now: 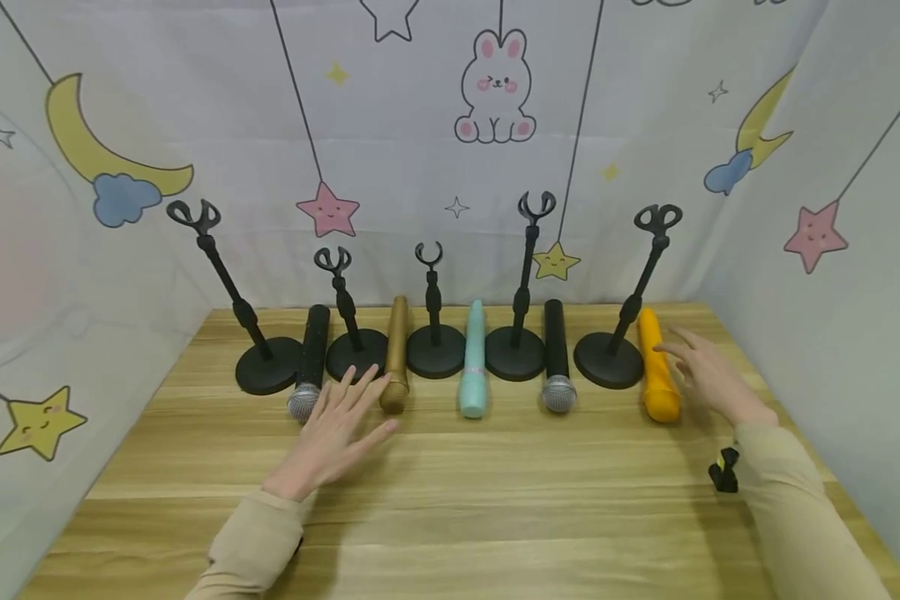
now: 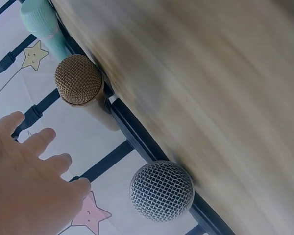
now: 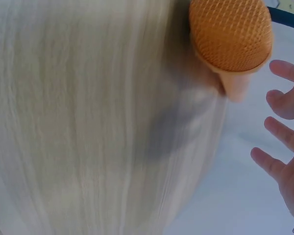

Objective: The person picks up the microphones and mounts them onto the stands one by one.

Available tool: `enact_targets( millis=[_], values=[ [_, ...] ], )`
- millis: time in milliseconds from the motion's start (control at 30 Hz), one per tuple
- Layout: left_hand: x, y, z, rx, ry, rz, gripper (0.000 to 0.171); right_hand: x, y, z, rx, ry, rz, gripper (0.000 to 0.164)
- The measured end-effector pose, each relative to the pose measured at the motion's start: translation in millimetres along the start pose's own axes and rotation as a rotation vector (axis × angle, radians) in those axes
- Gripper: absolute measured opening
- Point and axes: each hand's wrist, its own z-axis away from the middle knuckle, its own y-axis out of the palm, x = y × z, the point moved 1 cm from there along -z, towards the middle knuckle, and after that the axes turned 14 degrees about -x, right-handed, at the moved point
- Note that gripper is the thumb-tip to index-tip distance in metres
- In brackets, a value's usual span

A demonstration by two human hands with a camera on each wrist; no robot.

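Right hand [image 1: 707,375] beside orange microphone [image 1: 656,367], contact unclear.

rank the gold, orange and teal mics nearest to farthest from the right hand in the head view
1. Orange mic: just left of the right hand.
2. Teal mic: middle of the five mics.
3. Gold mic: left of the teal one, near the left hand.

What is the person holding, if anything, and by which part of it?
Nothing is held: the left hand is spread near the gold, mesh-headed microphone, the right hand beside the orange, mesh-headed microphone, neither gripping.
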Motion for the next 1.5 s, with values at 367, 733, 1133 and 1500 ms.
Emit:
enact_targets(
  millis=[367,733,1133,1500],
  values=[
    [-3.1,3.5,2.8,0.010,0.025,0.038,0.070,-8.2,7.3,-3.1,0.158,0.011,-0.004,0.045],
    [-8.6,5.3,2.5,0.062,0.013,0.135,0.066,-11.4,13.3,-10.1,0.252,0.068,-0.061,0.063],
    [-10.6,11.4,-1.0,0.124,0.011,0.275,0.064,-19.5,22.5,-7.6,0.187,-0.023,-0.041,0.057],
    [-15.0,13.3,-0.9,0.137,0.008,0.308,0.064,-11.9,21.9,6.7,-0.088,0.083,-0.268,0.060]
  ],
)
